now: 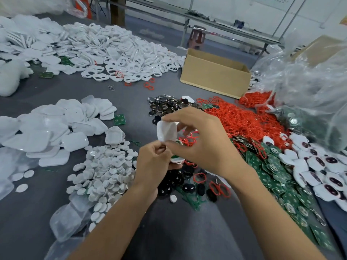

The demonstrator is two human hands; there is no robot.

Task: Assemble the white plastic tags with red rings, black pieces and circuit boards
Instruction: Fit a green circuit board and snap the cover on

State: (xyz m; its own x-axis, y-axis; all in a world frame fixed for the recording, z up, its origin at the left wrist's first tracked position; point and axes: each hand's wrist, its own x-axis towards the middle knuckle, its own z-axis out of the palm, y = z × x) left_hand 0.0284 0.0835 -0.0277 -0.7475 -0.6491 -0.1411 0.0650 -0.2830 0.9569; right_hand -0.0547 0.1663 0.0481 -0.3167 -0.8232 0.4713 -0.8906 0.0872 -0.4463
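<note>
Hundreds of loose parts lie across a wide grey table (131, 98), with a pale wall, a long metal-framed bench (225, 29) and a small stool (197, 37) behind it. Crumpled clear plastic bags (309, 81) rise at the right edge. A big heap of white tag frames (112, 45) fills the far left, and a pile of white square covers (47, 128) spreads along the near left. An open cardboard box (214, 76) stands far centre, just beside a mound of red rings (244, 121). Green circuit boards (277, 175) slope down the right side, with white tags with dark centres (319, 166) on their outer edge. White round discs (107, 166) are heaped near the left wrist. Dark metal clips (167, 105) lie beyond the hands, and black pieces (180, 181) sit under them, partly hidden by both forearms. Above the table's middle the right hand (199, 141) pinches a white cover (167, 132) between thumb and curled fingers. The left hand (154, 164), fingers curled, grips a white tag base (176, 159) with green showing in it. The right hand hides most of that piece.
</note>
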